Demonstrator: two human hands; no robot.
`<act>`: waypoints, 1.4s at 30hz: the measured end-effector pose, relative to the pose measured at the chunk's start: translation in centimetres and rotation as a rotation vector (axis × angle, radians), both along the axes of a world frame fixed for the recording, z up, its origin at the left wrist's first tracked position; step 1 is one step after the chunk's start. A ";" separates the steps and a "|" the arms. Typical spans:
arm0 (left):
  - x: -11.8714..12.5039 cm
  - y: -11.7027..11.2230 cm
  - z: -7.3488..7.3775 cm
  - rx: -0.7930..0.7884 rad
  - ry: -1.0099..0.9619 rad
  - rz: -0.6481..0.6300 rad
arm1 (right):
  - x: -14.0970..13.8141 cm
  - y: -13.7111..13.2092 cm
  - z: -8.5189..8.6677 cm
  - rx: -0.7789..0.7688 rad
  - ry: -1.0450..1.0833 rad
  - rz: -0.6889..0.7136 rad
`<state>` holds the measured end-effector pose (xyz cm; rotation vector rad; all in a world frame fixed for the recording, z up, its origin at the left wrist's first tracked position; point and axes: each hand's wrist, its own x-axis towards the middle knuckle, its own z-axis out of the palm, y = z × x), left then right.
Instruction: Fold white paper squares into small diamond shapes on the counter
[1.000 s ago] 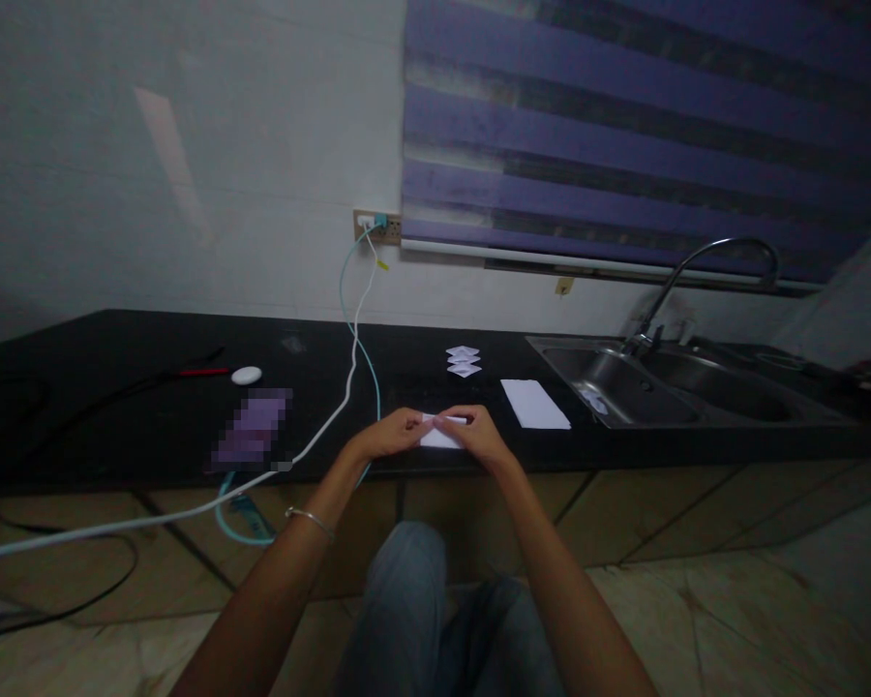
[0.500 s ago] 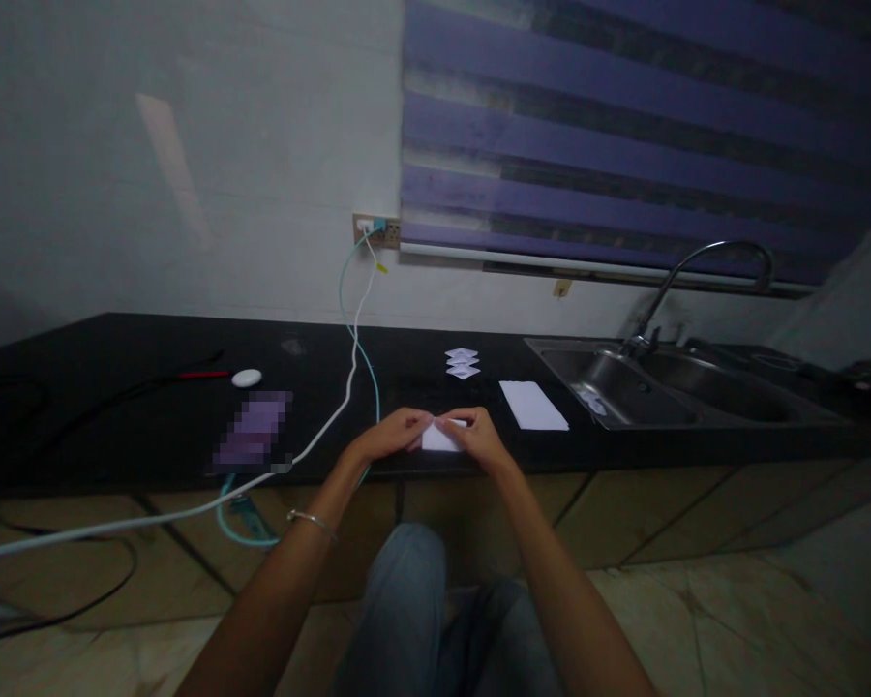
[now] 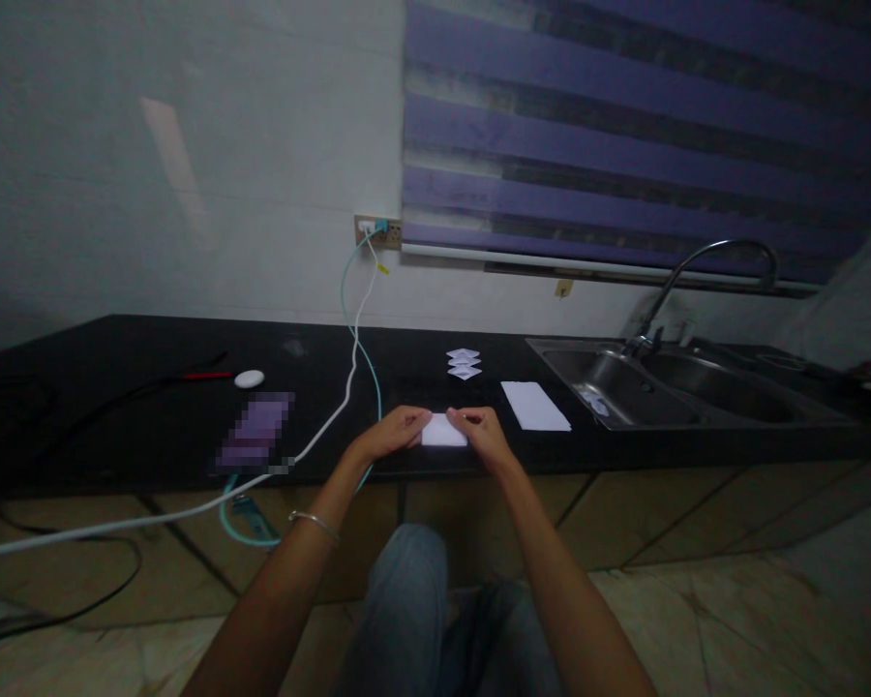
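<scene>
A small folded white paper (image 3: 443, 431) lies near the front edge of the black countertop (image 3: 116, 426). My left hand (image 3: 394, 430) pinches its left end, fingers curled. My right hand (image 3: 481, 433) pinches its right end in the same way. A thin bangle sits on my left wrist. Farther back lie three small folded paper pieces (image 3: 464, 362) in a short row. A flat white sheet (image 3: 535, 404) rests to the right of my hands.
A steel double sink (image 3: 668, 387) with a curved tap (image 3: 704, 276) sits at the right. White and teal cables (image 3: 353, 339) run from a wall socket (image 3: 377, 229) across the counter and off its front edge. A round white object (image 3: 249, 378) and a red pen (image 3: 203, 375) lie at the left.
The paper between my hands now lies flatter and wider on the counter. My fingers have moved slightly apart along it.
</scene>
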<state>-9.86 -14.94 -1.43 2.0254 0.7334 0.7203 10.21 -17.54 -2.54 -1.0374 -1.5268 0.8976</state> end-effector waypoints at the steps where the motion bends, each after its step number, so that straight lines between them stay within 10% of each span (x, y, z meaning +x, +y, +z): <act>1: 0.0 0.1 -0.1 0.004 0.001 0.007 | 0.0 0.0 0.1 0.001 0.006 0.000; 29: 0.1 0.7 -0.2 -0.135 -0.158 0.052 | -0.2 0.6 -0.4 -0.026 0.174 -0.040; 42: 0.3 0.6 0.0 -0.158 -0.186 0.057 | -0.8 -0.3 0.2 0.193 -0.153 0.087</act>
